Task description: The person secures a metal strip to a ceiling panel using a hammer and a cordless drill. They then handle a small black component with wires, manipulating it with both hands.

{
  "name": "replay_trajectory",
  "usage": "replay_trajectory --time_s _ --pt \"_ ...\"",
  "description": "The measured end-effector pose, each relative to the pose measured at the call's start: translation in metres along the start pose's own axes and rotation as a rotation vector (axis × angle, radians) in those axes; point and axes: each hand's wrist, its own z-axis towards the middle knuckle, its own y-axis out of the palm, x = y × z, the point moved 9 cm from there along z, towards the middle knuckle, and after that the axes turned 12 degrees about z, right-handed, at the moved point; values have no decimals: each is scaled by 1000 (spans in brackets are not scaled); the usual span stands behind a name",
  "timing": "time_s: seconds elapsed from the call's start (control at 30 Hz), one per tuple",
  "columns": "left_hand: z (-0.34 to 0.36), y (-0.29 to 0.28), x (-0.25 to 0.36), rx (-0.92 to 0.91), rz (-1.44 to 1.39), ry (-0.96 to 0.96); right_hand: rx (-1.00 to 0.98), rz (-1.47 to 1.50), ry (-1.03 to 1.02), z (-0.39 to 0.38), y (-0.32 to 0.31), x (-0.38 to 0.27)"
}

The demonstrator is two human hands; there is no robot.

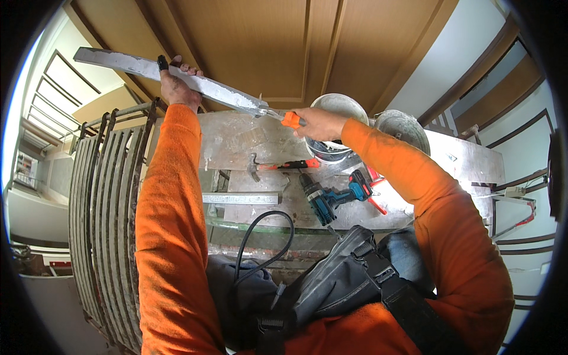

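Note:
My left hand (176, 83) grips a long grey metal strip (118, 61) held up at a slant in front of a brown wooden door. My right hand (318, 123) is closed on the orange handles of metal snips (283, 118), whose jaws meet the strip's right end (260, 110). Both arms wear orange sleeves. Below the hands lies a dusty work platform (236, 142) with a hammer (278, 167) and a blue cordless drill (331, 196) on it.
Two grey buckets (346, 105) (408, 127) stand at the platform's back right. A short metal channel piece (239, 198) lies on the platform. A curved metal railing (109, 225) runs along my left. A black bag (343, 278) and cable (260, 242) hang at my waist.

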Motion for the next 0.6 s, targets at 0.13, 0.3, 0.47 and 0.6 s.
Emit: replay_trajectory --time_s 0.13,0.3,0.47,0.6 --pt "-3 8 6 -22 0 25 -9 10 126 0 7 6" --pt "-24 54 12 -154 128 122 67 -149 185 9 8 6" --pt "-73 107 5 -225 322 399 7 -156 332 20 14 16" --pt "-110 129 -11 -360 509 474 -11 -83 404 18 27 19"
